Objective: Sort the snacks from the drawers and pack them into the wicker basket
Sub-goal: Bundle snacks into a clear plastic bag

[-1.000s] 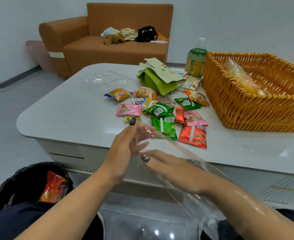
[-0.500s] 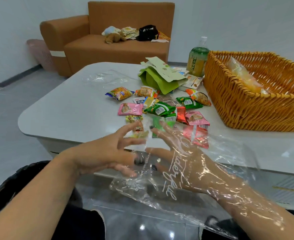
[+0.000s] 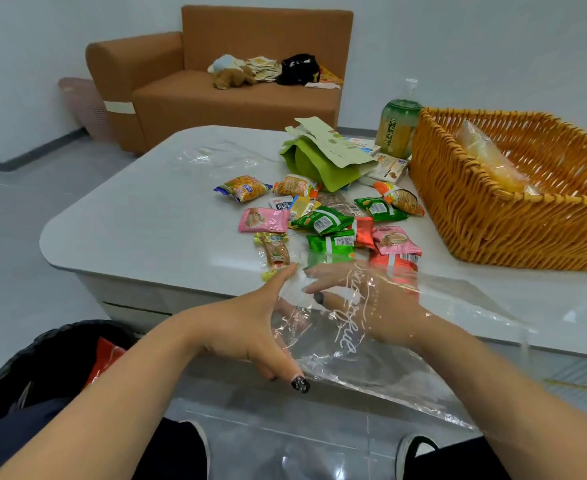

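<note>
A clear plastic bag (image 3: pixel 389 372) with white script lettering hangs over the table's near edge. My right hand (image 3: pixel 371 303) is inside it, fingers stretched forward. My left hand (image 3: pixel 247 323) is spread at the bag's mouth, index finger pointing ahead, thumb down, and touches the plastic. Several small snack packets (image 3: pixel 323 221) in green, pink, red and orange lie loose on the white table (image 3: pixel 146 216) just beyond my fingers. The wicker basket (image 3: pixel 493 199) stands at the right and holds a clear packet of yellow snacks (image 3: pixel 493 161).
A torn green paper bag (image 3: pixel 316 164) and a green-labelled bottle (image 3: pixel 397 129) stand behind the snacks. Another clear plastic sheet (image 3: pixel 216 157) lies at the table's far left. A black-lined bin (image 3: pixel 60 362) is by my left knee. A brown sofa (image 3: pixel 233 98) is behind.
My right hand has pushed deeper into the clear bag and both hands have moved forward toward the snacks. My left hand has spread wider at the bag's mouth.
</note>
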{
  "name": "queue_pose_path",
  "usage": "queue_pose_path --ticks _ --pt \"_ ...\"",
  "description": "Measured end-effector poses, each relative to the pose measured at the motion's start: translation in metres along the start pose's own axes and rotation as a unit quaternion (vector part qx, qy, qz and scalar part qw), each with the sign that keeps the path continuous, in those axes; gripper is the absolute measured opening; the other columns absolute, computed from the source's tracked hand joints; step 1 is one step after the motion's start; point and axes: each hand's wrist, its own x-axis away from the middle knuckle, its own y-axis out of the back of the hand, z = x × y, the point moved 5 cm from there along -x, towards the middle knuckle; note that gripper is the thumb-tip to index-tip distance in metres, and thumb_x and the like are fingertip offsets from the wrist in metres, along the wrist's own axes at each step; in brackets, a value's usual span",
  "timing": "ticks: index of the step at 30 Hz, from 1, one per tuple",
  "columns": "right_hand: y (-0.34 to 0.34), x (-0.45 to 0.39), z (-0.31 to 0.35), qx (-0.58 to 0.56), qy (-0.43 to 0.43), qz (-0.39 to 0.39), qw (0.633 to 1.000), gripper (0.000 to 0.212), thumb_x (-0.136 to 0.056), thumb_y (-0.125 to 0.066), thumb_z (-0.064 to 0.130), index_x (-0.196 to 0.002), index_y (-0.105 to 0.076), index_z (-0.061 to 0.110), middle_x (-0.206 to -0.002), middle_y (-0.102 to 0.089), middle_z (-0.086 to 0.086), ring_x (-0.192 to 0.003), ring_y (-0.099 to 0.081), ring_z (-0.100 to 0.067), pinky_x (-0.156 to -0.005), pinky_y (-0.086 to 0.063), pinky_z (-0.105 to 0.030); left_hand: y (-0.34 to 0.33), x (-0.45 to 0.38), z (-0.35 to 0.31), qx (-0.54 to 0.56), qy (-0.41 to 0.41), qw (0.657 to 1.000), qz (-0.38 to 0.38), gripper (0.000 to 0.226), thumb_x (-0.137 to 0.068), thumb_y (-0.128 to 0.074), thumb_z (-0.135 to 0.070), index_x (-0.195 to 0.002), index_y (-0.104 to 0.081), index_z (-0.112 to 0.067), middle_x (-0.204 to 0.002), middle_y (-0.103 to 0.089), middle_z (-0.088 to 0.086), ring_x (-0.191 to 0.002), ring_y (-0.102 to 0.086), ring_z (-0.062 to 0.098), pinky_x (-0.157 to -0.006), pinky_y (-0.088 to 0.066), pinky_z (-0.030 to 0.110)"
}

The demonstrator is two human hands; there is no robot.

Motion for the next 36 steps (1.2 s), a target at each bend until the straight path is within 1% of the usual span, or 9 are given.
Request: queue_pose_path --ticks 4,7,11,18,21,23,27,32,36 --pt "-0.001 0.003 0.011 -0.327 -0.081 -0.015 0.942 0.018 -0.091 -0.061 0.016 -0.105 -0.073 0.013 -0.106 -0.073 -0.005 -0.101 -0.069 -0.022 -0.09 -0.056 -0.038 0.008 0.004 0.0 0.013 -0.004 1.0 -0.012 0.132 -0.07 -0.083 0.003 -0.149 0.01 -0.047 -0.084 -0.074 0.002 -0.063 -0.069 0.016 -0.066 -0.053 0.027" --pt "-0.017 0.006 0.017 -0.425 -0.145 0.081 0.89 0.026 -0.091 -0.054 0.025 -0.106 -0.07 0.012 -0.108 -0.071 -0.012 -0.1 -0.068 -0.03 -0.092 -0.053 -0.046 0.006 0.005 0.002 0.013 -0.004 1.0 -0.005 0.132 -0.072 -0.082 0.003 -0.148 0.012 -0.049 -0.083 -0.076 0.002 -0.066 -0.069 0.018 -0.068 -0.055 0.029" --pt "-0.028 0.007 0.01 -0.383 -0.185 0.125 0.896 0.029 -0.092 -0.053 0.03 -0.11 -0.063 0.009 -0.104 -0.069 -0.009 -0.1 -0.063 -0.028 -0.098 -0.047 -0.047 0.0 -0.003 0.009 0.005 -0.005 1.0 0.003 0.126 -0.07 -0.084 -0.003 -0.15 0.003 -0.048 -0.088 -0.074 0.01 -0.065 -0.067 0.018 -0.064 -0.054 0.029" --pt "0.025 -0.004 -0.013 -0.388 -0.2 -0.065 0.897 0.02 -0.098 -0.048 0.009 -0.103 -0.067 0.004 -0.104 -0.071 -0.02 -0.098 -0.069 -0.032 -0.085 -0.057 -0.038 0.023 -0.011 0.008 0.03 -0.023 0.994 -0.103 0.1 -0.071 -0.085 -0.007 -0.147 -0.025 -0.027 -0.114 -0.057 -0.002 -0.071 -0.064 0.013 -0.059 -0.053 0.023" --pt "0.055 0.003 -0.015 -0.392 -0.213 -0.158 0.881 0.051 -0.098 -0.038 0.001 -0.059 -0.07 0.003 -0.069 -0.072 -0.016 -0.062 -0.071 -0.012 -0.053 -0.054 -0.016 0.036 -0.011 0.011 0.05 -0.028 0.987 -0.148 0.091 -0.07 -0.085 -0.009 -0.141 -0.031 -0.027 -0.113 -0.057 -0.002 -0.072 -0.063 0.011 -0.057 -0.052 0.023" --pt "0.074 0.004 -0.023 -0.396 -0.213 -0.203 0.87 0.044 -0.099 -0.037 -0.001 -0.067 -0.067 0.008 -0.09 -0.071 -0.018 -0.054 -0.065 -0.008 -0.041 -0.048 -0.013 0.049 -0.011 0.014 0.074 -0.03 0.979 -0.188 0.088 -0.069 -0.087 -0.011 -0.138 -0.035 -0.027 -0.112 -0.058 0.0 -0.075 -0.059 0.012 -0.055 -0.051 0.022" --pt "0.09 -0.021 -0.031 -0.389 -0.182 -0.253 0.867 0.022 -0.091 -0.048 -0.008 -0.103 -0.065 -0.005 -0.099 -0.071 -0.019 -0.075 -0.071 -0.023 -0.061 -0.058 -0.029 0.069 -0.014 0.022 0.117 -0.031 0.961 -0.247 0.09 -0.063 -0.091 -0.015 -0.135 -0.038 -0.025 -0.11 -0.06 0.0 -0.076 -0.062 0.007 -0.054 -0.049 0.021" --pt "0.102 -0.035 -0.048 -0.294 -0.197 -0.322 0.878 0.019 -0.094 -0.051 -0.001 -0.097 -0.068 0.007 -0.093 -0.07 -0.013 -0.077 -0.072 -0.024 -0.064 -0.059 -0.032 0.095 -0.014 0.031 0.202 -0.028 0.91 -0.36 0.087 -0.07 -0.086 -0.018 -0.14 -0.035 -0.019 -0.113 -0.065 -0.004 -0.087 -0.068 0.006 -0.052 -0.049 0.017" --pt "0.107 -0.045 -0.061 -0.039 -0.217 -0.316 0.923 0.016 -0.087 -0.059 0.004 -0.092 -0.066 0.017 -0.09 -0.068 -0.005 -0.076 -0.068 -0.017 -0.067 -0.058 -0.034 0.108 -0.011 0.039 0.278 -0.038 0.872 -0.402 0.097 -0.064 -0.086 -0.026 -0.143 -0.031 -0.017 -0.114 -0.069 -0.001 -0.085 -0.071 0.004 -0.057 -0.047 0.017"
